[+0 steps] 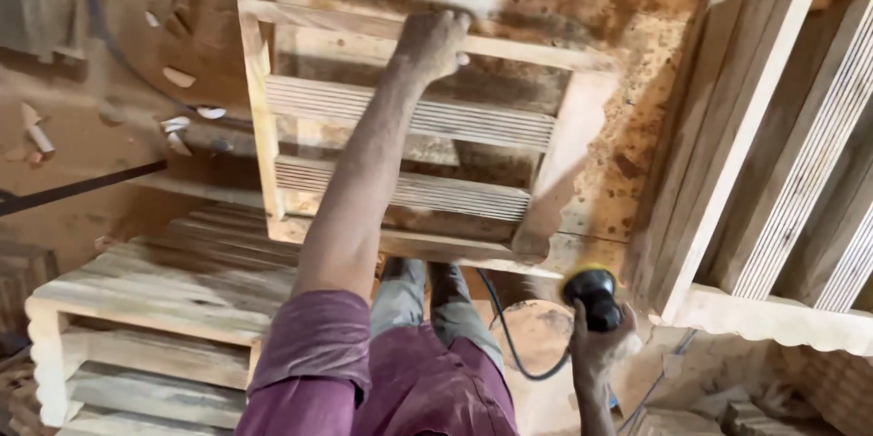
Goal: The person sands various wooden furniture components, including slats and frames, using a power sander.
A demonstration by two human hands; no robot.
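Purple sleeve [314, 354] leads to the left hand [432, 40], fingers curled over the frame's [264, 127] top rail. Right hand [600, 345] is wrapped tight around a sander [591, 295]

A second slatted pale wooden frame [764, 190] leans at the right. A stack of rough grey-brown wooden frames [155, 327] lies lower left. Small pale offcuts [182, 118] and a dark thin rod [82, 186] lie on the sawdust-covered floor [627, 127].

Three slatted frames [409, 136] — one sander [593, 295]
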